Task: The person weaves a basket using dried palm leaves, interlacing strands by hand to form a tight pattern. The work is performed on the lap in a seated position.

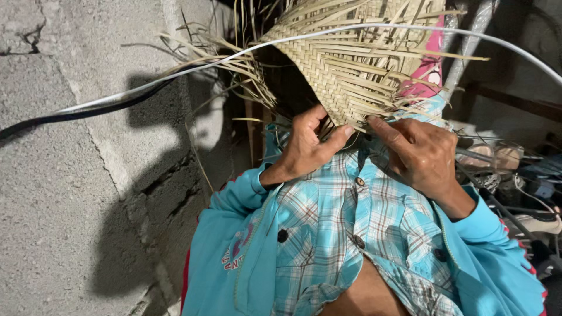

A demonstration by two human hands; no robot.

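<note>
Closest to me, an open blue checked shirt (357, 234) under a turquoise jacket (234, 251). Above it my left hand (307, 146) pinches the lower edge of a half-woven pale straw mat (351, 64), thumb on top; my right hand (418, 152) grips the same edge alongside, fingers curled. A white cable (175, 79) crosses the grey block wall (70, 175).

A woven mat (345, 64) of dry, matt straw strips is seen — frayed at the edges. Rough grey concrete forms the wall (70, 175); the checked shirt (351, 228) is soft cloth.
</note>
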